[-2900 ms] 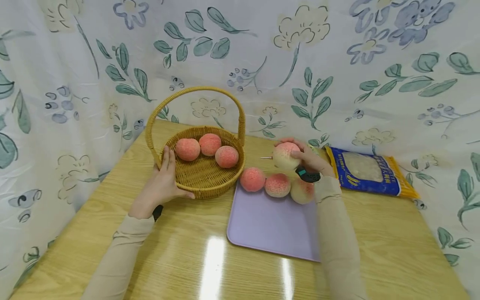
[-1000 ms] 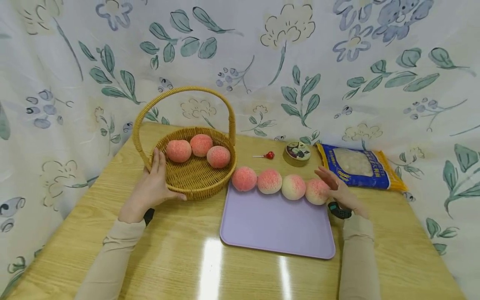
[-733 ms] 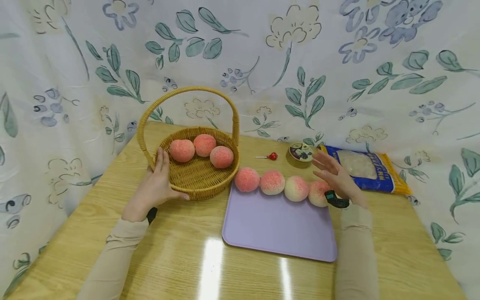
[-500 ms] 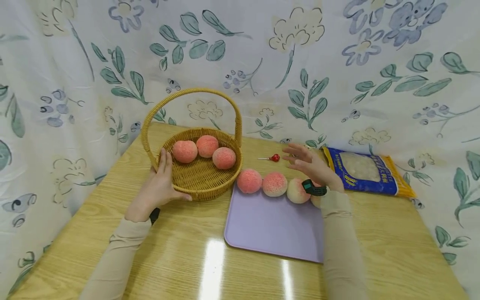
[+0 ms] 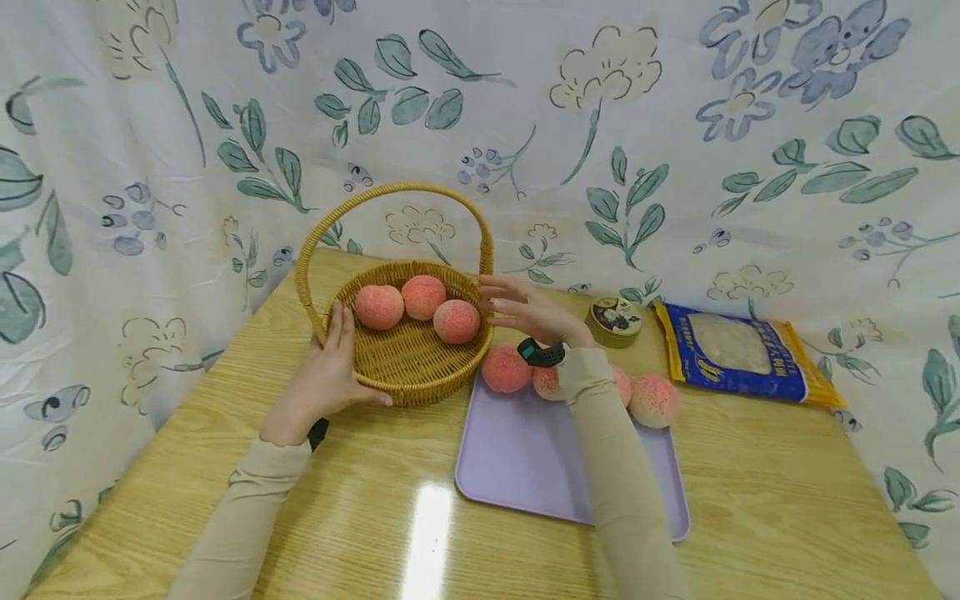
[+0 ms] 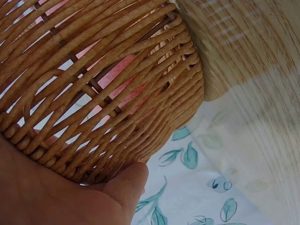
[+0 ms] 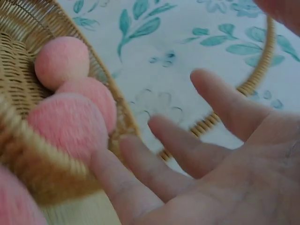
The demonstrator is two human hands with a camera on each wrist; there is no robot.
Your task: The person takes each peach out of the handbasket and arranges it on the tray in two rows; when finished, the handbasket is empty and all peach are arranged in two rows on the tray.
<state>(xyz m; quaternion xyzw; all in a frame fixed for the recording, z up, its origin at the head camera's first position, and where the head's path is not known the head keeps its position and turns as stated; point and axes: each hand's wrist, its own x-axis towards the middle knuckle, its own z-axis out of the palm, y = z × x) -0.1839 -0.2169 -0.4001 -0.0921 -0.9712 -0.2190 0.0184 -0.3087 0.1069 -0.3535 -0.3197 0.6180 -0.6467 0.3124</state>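
A wicker basket (image 5: 412, 379) with a tall handle holds three peaches, one of them a pink peach (image 5: 457, 322) at its right. My left hand (image 5: 318, 375) rests against the basket's near left side, fingers straight along the rim; its thumb (image 6: 129, 187) lies at the wicker wall in the left wrist view. My right hand (image 5: 528, 312) reaches to the basket's right rim beside the handle's foot. Its fingers are spread, and the palm (image 7: 253, 183) holds nothing in the right wrist view. Several peaches, such as the rightmost peach (image 5: 654, 401), line the purple tray's (image 5: 517, 467) back edge.
A round tin (image 5: 613, 322) stands behind the tray. To its right lies a blue and yellow food bag (image 5: 738, 354). A floral curtain (image 5: 525, 142) hangs behind the wooden table (image 5: 360, 517). My right forearm crosses above the tray.
My right hand set a peach at the row's right end, then moved left, empty, across to the basket's right rim. The red lollipop is now out of sight. My left hand stays at the basket.
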